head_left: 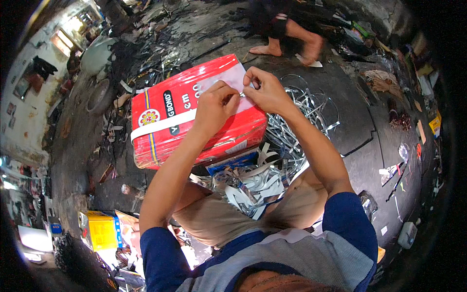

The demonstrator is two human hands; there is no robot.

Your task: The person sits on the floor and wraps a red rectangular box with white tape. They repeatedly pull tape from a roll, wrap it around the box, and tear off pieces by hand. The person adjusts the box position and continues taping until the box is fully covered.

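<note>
A red carton (160, 107), printed and wrapped in shiny clear film, rests on the floor in front of my folded legs. Across its top runs a white strip (163, 123), which passes under my left wrist and shows again as a small bit between my fingertips. My left hand (220, 104) is closed over the carton's top, its fingers curled at the strip. Just right of it, my right hand (264, 90) pinches at the same strip, thumb against forefinger. A pale pinkish sheet (227, 75) lies flat on the carton beneath both hands.
A tangle of silvery-white strips (287, 129) lies right of the carton, with more loose white strips (250, 187) between my legs. Another person's bare feet (309, 48) are beyond the carton. A yellow box (101, 231) stands at lower left. Scraps litter the dark floor (360, 112).
</note>
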